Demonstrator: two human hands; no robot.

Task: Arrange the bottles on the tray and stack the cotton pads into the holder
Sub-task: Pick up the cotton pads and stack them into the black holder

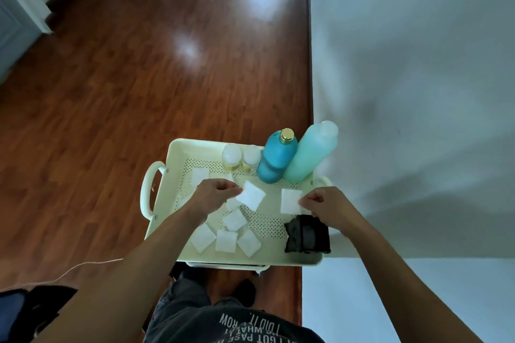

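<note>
A cream perforated tray (178, 159) with handles holds everything. Along its far edge stand two small clear jars (231, 157) (251, 158), a dark blue bottle with a gold cap (276, 159) and a tall pale green bottle (309, 156). My left hand (214, 195) pinches a white square cotton pad (250, 195) by its left edge. My right hand (326, 203) pinches another pad (290, 200) by its right edge, just above the black pad holder (306, 235) in the tray's near right corner. Several more pads (227, 241) lie loose on the tray floor.
The tray sits on a small stand over a red-brown wooden floor (139, 78). A white wall (418, 64) runs close along the right side of the tray. A thin white cable (83, 264) lies on the floor at the left.
</note>
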